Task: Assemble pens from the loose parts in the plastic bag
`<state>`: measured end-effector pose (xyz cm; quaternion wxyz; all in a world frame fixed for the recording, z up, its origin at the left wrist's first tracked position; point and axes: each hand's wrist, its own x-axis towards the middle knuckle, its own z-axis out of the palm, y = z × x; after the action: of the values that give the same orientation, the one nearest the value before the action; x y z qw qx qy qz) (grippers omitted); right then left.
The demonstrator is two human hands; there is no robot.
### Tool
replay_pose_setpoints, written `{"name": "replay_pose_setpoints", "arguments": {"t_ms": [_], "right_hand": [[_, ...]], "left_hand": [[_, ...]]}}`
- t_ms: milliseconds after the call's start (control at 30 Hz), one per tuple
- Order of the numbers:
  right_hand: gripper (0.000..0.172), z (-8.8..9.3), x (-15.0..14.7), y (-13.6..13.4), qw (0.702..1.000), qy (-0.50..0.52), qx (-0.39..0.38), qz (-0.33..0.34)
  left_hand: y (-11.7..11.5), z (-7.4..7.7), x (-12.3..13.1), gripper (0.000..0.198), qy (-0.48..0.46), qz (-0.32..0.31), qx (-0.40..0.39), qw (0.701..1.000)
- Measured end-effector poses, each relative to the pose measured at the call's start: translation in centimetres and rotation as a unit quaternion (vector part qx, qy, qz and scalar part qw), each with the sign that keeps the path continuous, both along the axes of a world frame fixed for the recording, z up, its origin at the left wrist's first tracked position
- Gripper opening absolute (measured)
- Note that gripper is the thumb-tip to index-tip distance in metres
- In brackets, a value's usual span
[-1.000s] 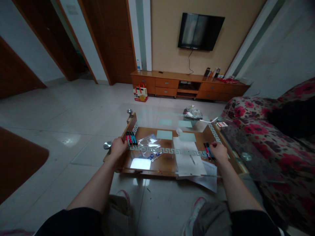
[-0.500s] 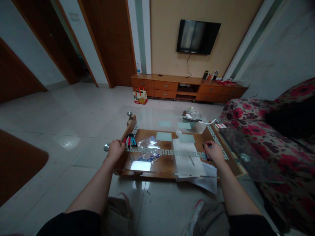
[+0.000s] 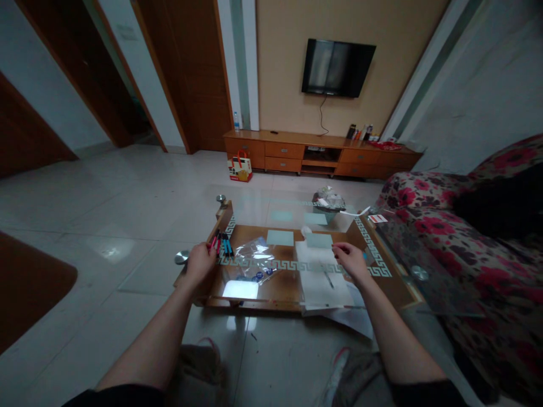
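Observation:
My left hand (image 3: 201, 261) is closed at the left end of the glass-topped table (image 3: 280, 288), its fingers on a pink pen at the edge of a fanned bunch of black-tipped pink and blue pens (image 3: 226, 246). My right hand (image 3: 351, 259) is pinched above the right side of the table, over white paper (image 3: 311, 257). What its fingertips hold is too small and dark to make out. A small blue spot shows just behind this hand. Between my hands lies a clear plastic bag (image 3: 257, 254) with dark blue round marks.
A pen (image 3: 328, 279) rests on the paper stack. Beyond the table stands a bin (image 3: 328, 199) with a bag in it. A flowered sofa (image 3: 432, 209) is at the right, and a gift bag (image 3: 240, 168) stands by the low cabinet (image 3: 284, 150).
My right hand has moved left and slightly up, away from the table's right end to above the paper. My left hand stays by the pens. The view has shifted slightly.

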<state>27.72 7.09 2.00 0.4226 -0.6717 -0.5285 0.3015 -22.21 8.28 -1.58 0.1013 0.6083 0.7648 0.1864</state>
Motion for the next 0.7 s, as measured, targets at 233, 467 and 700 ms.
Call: {"name": "replay_pose_setpoints", "arguments": {"t_ms": [233,467,700], "right_hand": [[0.033,-0.6,-5.7,-1.3,0.964,0.215,-0.143,0.064],[0.039,-0.7,-9.4,-2.7,0.924,0.262,-0.197,0.196],[0.041,0.2,-11.1,-2.7,0.931,0.265,-0.167,0.187]], "left_hand": [[-1.7,0.8,7.5,0.020,-0.040,-0.236,0.098,0.966],[-4.1,2.8,12.9,0.020,-0.056,-0.410,0.104,0.904],[-5.4,5.0,14.8,0.020,0.004,-0.398,0.143,0.906]]}}
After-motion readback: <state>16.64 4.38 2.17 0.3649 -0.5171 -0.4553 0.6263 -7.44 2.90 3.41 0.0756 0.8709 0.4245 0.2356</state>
